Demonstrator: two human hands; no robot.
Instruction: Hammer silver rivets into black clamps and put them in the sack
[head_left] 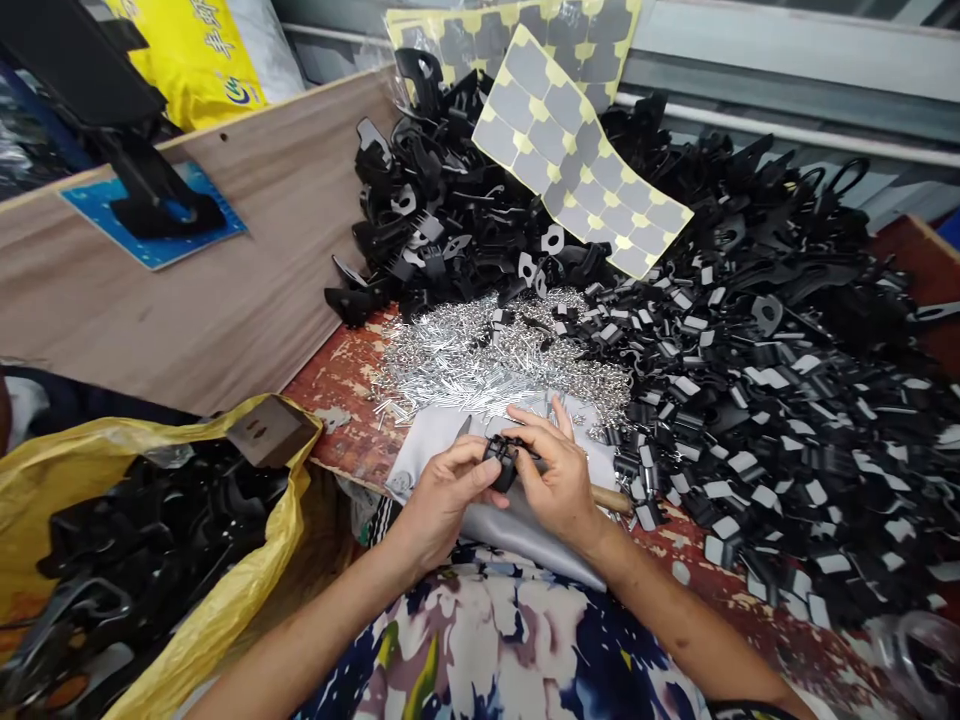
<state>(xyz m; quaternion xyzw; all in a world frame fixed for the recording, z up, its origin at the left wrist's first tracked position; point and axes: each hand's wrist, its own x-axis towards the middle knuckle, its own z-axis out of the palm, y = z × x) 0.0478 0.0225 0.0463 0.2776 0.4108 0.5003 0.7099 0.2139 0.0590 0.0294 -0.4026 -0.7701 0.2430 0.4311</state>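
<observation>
Close in front of me, a small black plastic clip part (501, 462) is held up between both hands. My left hand (450, 490) pinches it from the left, with thumb and fingers closed on it. From the other side my right hand (553, 470) grips the same part between thumb and index finger, its other fingers raised. Under the hands lies a grey cloth (427, 440). A wooden handle (611, 500) sticks out to the right of my right hand. Just beyond the hands is a heap of small metal pins and springs (480, 360).
Small black clips with grey pads (720, 440) cover the table's right side. Larger black parts (427, 220) are piled behind, with a sticker sheet (577, 150) on top. A wooden board (300, 200) stands at the left. Below it, a yellow bag (277, 540) holds black pieces.
</observation>
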